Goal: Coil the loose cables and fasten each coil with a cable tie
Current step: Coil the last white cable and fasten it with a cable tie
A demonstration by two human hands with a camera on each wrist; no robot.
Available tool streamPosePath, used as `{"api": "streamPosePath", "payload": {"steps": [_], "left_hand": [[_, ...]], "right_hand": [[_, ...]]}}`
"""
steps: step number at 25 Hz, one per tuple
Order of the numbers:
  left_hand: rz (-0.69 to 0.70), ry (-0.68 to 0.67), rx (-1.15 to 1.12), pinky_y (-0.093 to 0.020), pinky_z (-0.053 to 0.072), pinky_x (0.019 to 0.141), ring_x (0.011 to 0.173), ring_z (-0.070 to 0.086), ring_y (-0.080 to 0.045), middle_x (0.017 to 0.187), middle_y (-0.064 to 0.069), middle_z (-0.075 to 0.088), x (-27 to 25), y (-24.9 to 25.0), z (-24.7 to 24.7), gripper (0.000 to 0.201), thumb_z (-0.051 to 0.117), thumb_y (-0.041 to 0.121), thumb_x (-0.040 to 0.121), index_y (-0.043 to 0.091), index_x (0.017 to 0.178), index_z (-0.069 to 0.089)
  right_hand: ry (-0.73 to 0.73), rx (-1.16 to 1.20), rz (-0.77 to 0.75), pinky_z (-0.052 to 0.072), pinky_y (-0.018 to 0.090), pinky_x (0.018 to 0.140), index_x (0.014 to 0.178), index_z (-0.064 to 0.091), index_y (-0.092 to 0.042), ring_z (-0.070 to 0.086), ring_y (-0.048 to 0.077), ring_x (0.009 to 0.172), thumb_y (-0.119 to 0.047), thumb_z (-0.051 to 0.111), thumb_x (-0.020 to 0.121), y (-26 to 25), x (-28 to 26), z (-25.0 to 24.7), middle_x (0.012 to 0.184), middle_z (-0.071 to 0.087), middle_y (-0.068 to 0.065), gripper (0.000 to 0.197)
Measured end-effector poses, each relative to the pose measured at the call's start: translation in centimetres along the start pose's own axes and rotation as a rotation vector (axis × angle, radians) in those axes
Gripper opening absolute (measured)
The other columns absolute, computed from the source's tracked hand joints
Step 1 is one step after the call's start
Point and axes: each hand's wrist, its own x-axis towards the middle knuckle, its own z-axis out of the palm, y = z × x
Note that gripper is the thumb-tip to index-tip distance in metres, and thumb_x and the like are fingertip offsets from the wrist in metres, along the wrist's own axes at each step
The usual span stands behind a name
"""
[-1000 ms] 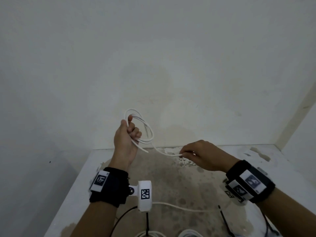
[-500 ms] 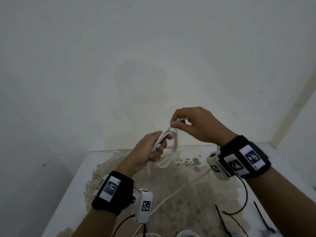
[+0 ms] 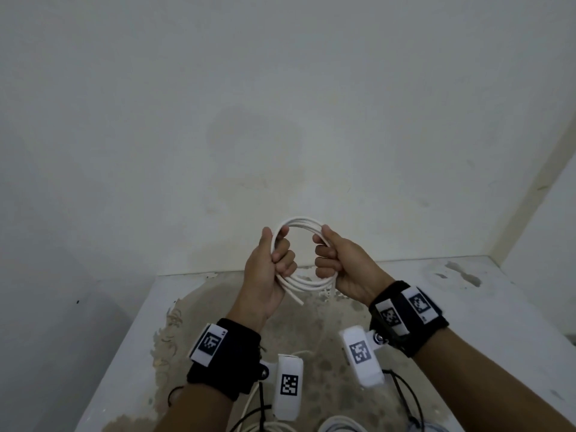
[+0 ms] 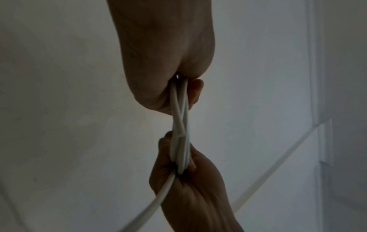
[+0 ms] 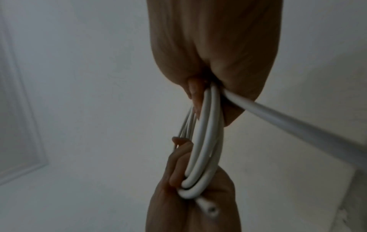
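White cable coil point(image 3: 299, 226) held upright in air above surface point(image 3: 467, 294), near wall. Left hand point(image 3: 265, 269) grips coil's left side, fingers point(image 3: 285, 260) curled round strands, thumb up along loop. Right hand point(image 3: 343, 266) grips right side, fingers point(image 3: 324, 254) curled tight round strands. Cut end point(image 3: 297, 300) of cable pokes out below left hand. More white cable point(image 3: 274, 427) and black cable ties point(image 3: 408, 397) lie on stained surface at near edge, partly hidden by wrists. No containers visible.
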Motion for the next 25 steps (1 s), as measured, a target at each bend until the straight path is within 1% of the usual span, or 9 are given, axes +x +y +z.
{"api": "streamPosePath", "payload": {"steps": [3,7,9,12,15,17,21,23,25], "left_hand": [[0.039,0.063,0.162,-0.017,0.026,0.038,0.037,0.028,-0.004,0.051,0.007,0.027,0.1,-0.6,0.6,0.04,0.036,0.044,0.103,0.011,0.093,0.057],[0.002,0.089,0.381,-0.026,0.046,0.055,0.046,0.052,-0.012,0.05,0.005,0.03,-0.3,-0.6,0.7,0.041,0.036,0.043,0.103,0.015,0.076,0.046],[-0.073,0.052,0.258,-0.021,0.037,0.044,0.038,0.038,-0.008,0.049,0.006,0.027,-0.5,-0.3,0.8,0.04,0.036,0.042,0.103,0.018,0.073,0.04],[-0.058,0.08,0.13,-0.018,0.017,0.033,0.034,0.018,-0.004,0.048,0.009,0.023,-0.4,0.9,0.4,0.037,0.037,0.038,0.104,0.02,0.071,0.037],[0.062,0.189,0.042,-0.017,0.016,0.03,0.031,0.017,-0.003,0.045,0.009,0.023,0.4,3.3,-1.3,0.039,0.035,0.037,0.105,0.021,0.069,0.035],[0.123,0.258,-0.047,-0.017,0.016,0.03,0.029,0.018,-0.004,0.043,0.01,0.023,0.8,5.7,-3.0,0.041,0.033,0.039,0.105,0.021,0.068,0.034],[0.202,0.322,-0.179,-0.017,0.018,0.032,0.031,0.02,-0.005,0.043,0.009,0.026,0.5,9.3,-6.3,0.042,0.033,0.041,0.105,0.021,0.068,0.036],[0.23,0.324,-0.148,-0.017,0.019,0.034,0.033,0.02,-0.005,0.045,0.009,0.024,0.2,9.5,-6.5,0.041,0.034,0.042,0.104,0.021,0.069,0.036],[0.233,0.302,-0.058,-0.018,0.019,0.035,0.035,0.019,-0.006,0.047,0.009,0.022,0.2,8.8,-5.9,0.04,0.035,0.044,0.104,0.021,0.071,0.036]], "right_hand": [[0.091,0.045,-0.026,0.022,0.017,0.032,0.085,0.051,-0.011,0.02,0.005,0.035,-0.035,0.046,0.106,0.1,0.4,0.2,0.048,0.026,-0.008,0.032],[0.191,-0.022,-0.068,0.021,0.018,0.033,0.08,0.052,-0.01,0.02,0.007,0.036,-0.034,0.05,0.103,-0.2,0.8,-0.2,0.048,0.023,-0.008,0.032],[0.195,-0.129,-0.082,0.03,0.021,0.037,0.084,0.057,-0.009,0.026,0.009,0.039,-0.037,0.051,0.102,0.0,0.8,-0.2,0.051,0.027,-0.006,0.034],[0.1,-0.389,-0.113,0.051,0.029,0.05,0.102,0.064,-0.007,0.053,0.015,0.05,-0.041,0.049,0.103,0.4,0.4,-0.5,0.063,0.053,0.002,0.038],[-0.051,-0.624,-0.146,0.046,0.028,0.051,0.119,0.061,-0.014,0.057,0.016,0.057,-0.034,0.051,0.104,0.7,-0.3,-2.3,0.083,0.062,0.004,0.027],[-0.125,-0.73,-0.213,0.043,0.028,0.053,0.12,0.061,-0.017,0.05,0.016,0.056,-0.024,0.054,0.103,0.7,-0.5,-4.4,0.077,0.058,0.002,0.02],[0.048,-0.935,-0.342,0.044,0.037,0.061,0.106,0.069,-0.016,0.046,0.021,0.06,-0.018,0.057,0.102,-0.5,0.2,-8.8,0.069,0.057,0.003,0.013],[0.183,-1.148,-0.454,0.043,0.033,0.061,0.098,0.072,-0.023,0.051,0.021,0.061,-0.024,0.057,0.101,-1.2,0.9,-9.6,0.07,0.062,0.001,0.016],[0.184,-1.402,-0.524,0.039,0.03,0.058,0.094,0.071,-0.025,0.052,0.012,0.058,-0.028,0.055,0.102,-1.8,0.7,-8.3,0.067,0.06,-0.005,0.018]]}}
